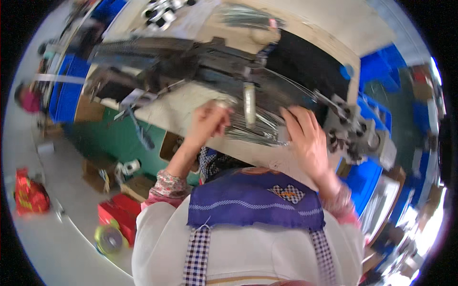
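Observation:
A bundle of thin metal wires or rods [257, 129] lies on the bench in front of me. At its left end is my left hand [208, 123], its fingers curled together and blurred; what they hold, if anything, I cannot make out. My right hand [307, 140] is by the bundle's right end, palm down, fingers stretched out and close to the wires. Between the hands, a pale cylindrical handle [249, 105] points toward me from a dark metal bench fixture [217, 62].
Right of the bench is a grey metal mechanism [358, 133] with a thin rod. More wires [250, 16] lie at the back beside black-and-white rolls [164, 12]. Blue-handled pliers [138, 128] are at the left edge. Blue bins [69, 90] stand on both sides.

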Demonstrator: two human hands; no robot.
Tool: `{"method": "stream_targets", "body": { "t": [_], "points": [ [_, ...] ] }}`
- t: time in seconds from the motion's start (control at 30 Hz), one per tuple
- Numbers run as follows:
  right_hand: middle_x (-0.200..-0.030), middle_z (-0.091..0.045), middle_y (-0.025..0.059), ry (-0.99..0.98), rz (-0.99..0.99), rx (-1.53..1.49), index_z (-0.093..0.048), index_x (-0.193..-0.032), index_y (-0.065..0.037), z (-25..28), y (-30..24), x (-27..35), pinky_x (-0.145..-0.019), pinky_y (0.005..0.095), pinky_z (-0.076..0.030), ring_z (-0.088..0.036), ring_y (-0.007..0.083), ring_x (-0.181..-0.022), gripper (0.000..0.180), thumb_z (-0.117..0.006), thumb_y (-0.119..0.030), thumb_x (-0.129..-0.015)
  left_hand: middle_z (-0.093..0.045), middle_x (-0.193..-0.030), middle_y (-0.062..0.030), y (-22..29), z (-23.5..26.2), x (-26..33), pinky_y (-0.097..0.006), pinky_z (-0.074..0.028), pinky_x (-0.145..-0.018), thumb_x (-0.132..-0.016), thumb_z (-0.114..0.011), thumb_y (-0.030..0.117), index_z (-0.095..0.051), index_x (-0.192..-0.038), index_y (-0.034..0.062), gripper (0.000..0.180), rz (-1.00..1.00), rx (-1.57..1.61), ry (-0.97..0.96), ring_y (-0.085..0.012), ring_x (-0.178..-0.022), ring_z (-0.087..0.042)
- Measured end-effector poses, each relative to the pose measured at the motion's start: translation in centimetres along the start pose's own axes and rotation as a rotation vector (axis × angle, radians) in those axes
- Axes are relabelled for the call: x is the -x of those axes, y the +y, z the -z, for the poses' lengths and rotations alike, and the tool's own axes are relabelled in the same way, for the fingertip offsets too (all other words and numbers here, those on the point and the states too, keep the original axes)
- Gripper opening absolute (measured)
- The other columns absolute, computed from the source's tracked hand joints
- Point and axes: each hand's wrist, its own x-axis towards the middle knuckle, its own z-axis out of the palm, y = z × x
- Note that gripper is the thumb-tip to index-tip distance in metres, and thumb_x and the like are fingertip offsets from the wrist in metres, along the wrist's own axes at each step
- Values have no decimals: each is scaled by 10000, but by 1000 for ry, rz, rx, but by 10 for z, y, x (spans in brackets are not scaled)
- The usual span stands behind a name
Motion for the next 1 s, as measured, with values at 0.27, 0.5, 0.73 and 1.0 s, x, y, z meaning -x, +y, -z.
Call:
{"method": "stream_targets", "body": {
  "t": [0.27, 0.5, 0.73, 1.0],
  "points": [
    [-1143, -534, 182, -147, -324, 239, -532, -1164, 22, -54, 50, 0, -883, 406, -452, -530, 360, -987, 374, -477, 37, -795, -570, -624, -52, -2, 71, -9, -221, -253, -350, -940, -490, 459, -611, -935, -29, 503, 43, 305, 548, -75, -397, -443],
    [-1016, -549, 203, -5, -411, 215, -525, -1195, -41, -54, 51, 7, -741, 440, -509, -575, 377, -917, 359, -576, -125, -851, -500, -599, 18, -11, 72, -21, -208, -241, -378, -956, -522, 282, -618, -950, 9, 290, -56, 294, 505, -54, -435, -383],
    [-820, -590, 165, -49, -481, -6, -539, -953, -87, -55, 46, 4, -586, 437, -521, -633, 339, -732, 254, -619, -310, -861, -371, -599, 53, -8, 43, -19, -200, -219, -364, -980, -481, 223, -550, -882, 54, 208, -196, 550, 535, -38, -425, -312],
    [-824, -620, 177, 50, -506, -94, -506, -985, -47, -66, 69, -5, -603, 465, -495, -618, 387, -748, 214, -577, -225, -890, -399, -580, 46, 87, -96, -5, -206, -238, -335, -970, -507, 272, -534, -866, 67, 232, -11, 342, -325, -35, -391, -336]
  ]
}}
